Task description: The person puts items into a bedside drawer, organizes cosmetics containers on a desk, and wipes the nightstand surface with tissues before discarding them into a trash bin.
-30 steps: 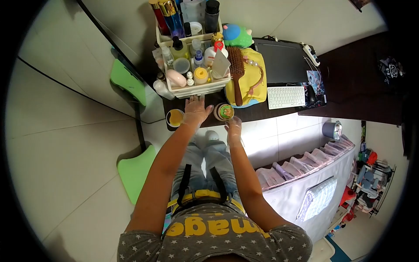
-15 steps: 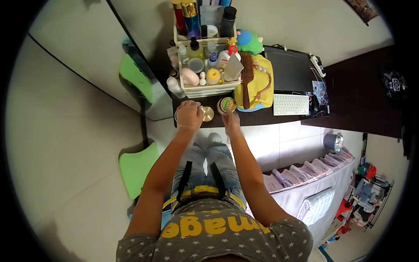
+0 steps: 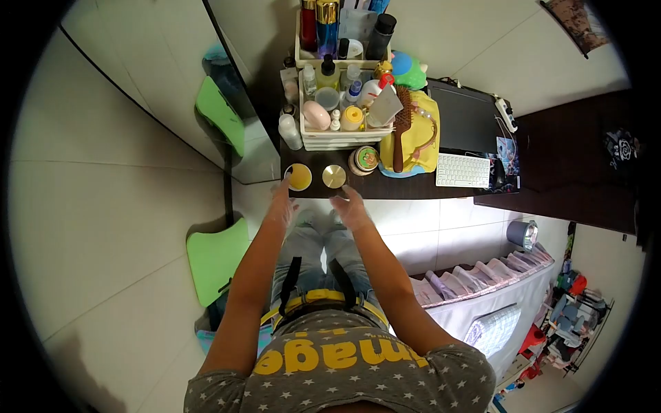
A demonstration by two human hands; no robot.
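head view, left hand point(image 3: 281, 204) by yellow disc point(image 3: 301, 177), contact unclear

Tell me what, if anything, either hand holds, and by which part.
Right hand: nothing; the gold disc lies beyond it. Left hand: at the left edge of the round yellow container; whether it has a grip cannot be told.

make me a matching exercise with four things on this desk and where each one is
1. gold disc
2. hairbrush
3. keyboard
4. pink oval item

a. in the white organizer
b. between the yellow-topped tub and the round jar
c. on the yellow item
d. right of the yellow item, in the picture

Pairs: 1-b, 2-c, 3-d, 4-a
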